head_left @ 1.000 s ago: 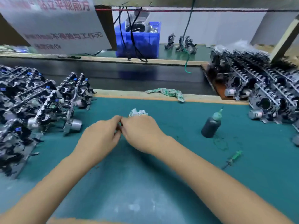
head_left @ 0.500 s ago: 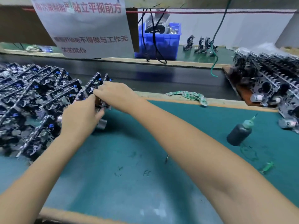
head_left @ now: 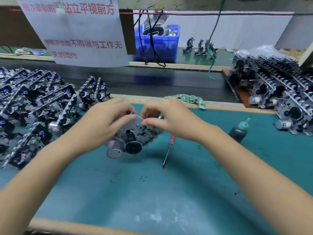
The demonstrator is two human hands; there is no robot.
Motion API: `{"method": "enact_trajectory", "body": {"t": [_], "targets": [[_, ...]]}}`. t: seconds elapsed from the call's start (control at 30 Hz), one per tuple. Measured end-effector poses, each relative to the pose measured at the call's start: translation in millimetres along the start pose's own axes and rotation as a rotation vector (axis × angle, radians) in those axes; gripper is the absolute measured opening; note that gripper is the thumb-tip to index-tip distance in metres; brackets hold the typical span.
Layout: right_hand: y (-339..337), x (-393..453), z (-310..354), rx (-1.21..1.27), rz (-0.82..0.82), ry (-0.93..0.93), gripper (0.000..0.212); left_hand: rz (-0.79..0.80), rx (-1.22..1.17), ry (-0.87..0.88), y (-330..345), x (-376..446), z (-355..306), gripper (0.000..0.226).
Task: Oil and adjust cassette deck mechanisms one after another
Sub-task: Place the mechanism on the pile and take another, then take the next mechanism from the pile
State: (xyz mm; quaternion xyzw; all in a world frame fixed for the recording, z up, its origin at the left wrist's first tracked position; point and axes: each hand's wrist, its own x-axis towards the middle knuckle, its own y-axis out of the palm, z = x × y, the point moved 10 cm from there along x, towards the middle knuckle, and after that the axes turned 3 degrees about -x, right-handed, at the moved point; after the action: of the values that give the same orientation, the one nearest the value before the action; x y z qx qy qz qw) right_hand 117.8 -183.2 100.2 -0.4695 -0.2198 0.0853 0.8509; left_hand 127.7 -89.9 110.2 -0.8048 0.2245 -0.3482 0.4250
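**Mechanism held in both hands, mid-worktop**

Clutter first: stack of finished-looking mechanisms (head_left: 33,107) fills the worktop's left edge, a second stack (head_left: 274,94) sits at the right edge. Oil bottle (head_left: 239,130) stands toward the right edge, well apart from the hands. Rag (head_left: 188,99) lies on the far edge. Screwdriver (head_left: 168,150) lies on the mat just beside the right wrist. Blue bin (head_left: 156,43) with cables sits beyond the far edge.

Cassette mechanism (head_left: 133,134) is near the worktop centre, motor end toward the near edge. Left hand (head_left: 103,122) grips its left side, right hand (head_left: 171,118) pinches its top edge; both clamped on it.
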Motion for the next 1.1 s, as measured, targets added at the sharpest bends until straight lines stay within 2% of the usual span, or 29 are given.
{"method": "enact_trajectory", "body": {"t": [0.1, 0.23, 0.43, 0.57, 0.7, 0.8, 0.93, 1.0, 1.1], "targets": [[-19, -46, -20, 0.121, 0.004, 0.15, 0.009, 0.145, -0.105, 0.041, 33, 18, -31, 0.03], [-25, -109, -62, 0.377, -0.05, 0.423, 0.014, 0.319, -0.311, 0.047, 88, 41, -66, 0.016], [-9, -195, -128, 0.6, -0.101, 0.797, 0.01, 0.638, -0.416, 0.02, 190, 65, -106, 0.011], [-3, -226, -157, 0.653, -0.205, 0.921, 0.007, 0.549, -0.528, -0.082, 212, 74, -108, 0.012], [-13, -241, -168, 0.327, -0.353, 0.888, 0.015, 0.34, -0.466, -0.048, 195, 55, -94, 0.014], [-18, -246, -166, 0.206, -0.45, 0.849, 0.024, 0.25, -0.471, -0.004, 181, 20, -84, 0.044], [-22, -243, -163, 0.057, -0.436, 0.812, 0.034, 0.352, -0.513, -0.031, 191, -19, -73, 0.106], [-21, -242, -161, 0.059, -0.425, 0.806, 0.034, 0.348, -0.488, -0.019, 193, -23, -72, 0.114], [-20, -241, -158, 0.057, -0.416, 0.796, 0.03, 0.29, -0.437, 0.0, 190, -21, -73, 0.107]]}}
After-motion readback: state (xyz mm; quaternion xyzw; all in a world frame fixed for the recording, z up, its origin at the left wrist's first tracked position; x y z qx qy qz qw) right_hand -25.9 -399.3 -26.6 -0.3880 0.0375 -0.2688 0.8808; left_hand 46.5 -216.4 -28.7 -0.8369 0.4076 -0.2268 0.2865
